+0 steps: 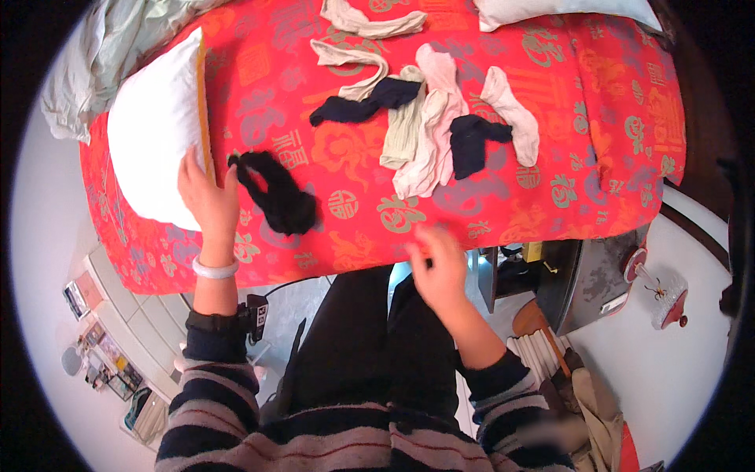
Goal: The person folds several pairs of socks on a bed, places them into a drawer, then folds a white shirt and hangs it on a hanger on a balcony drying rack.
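Note:
My left hand (208,197), with a pale bangle on its wrist, is open, its fingers stretched over the edge of a white pillow (153,130). Just right of it lies a pair of black socks (279,197), bunched on the red patterned bedspread (346,244). My right hand (440,263) is over the bed's near edge, empty, fingers loosely bent and a little blurred. Beyond it lie loose socks: pink ones (432,134), a ribbed pale green one (403,134), dark navy ones (472,145), a light pink one (515,118) and cream ones (373,22).
Another white pillow (566,9) lies at the far right, and a pale crumpled cloth (102,63) at the far left. Below the near edge stand a dark cabinet (594,275) and a glass jar with a red lid (664,299). A black power strip (257,317) hangs near my left forearm.

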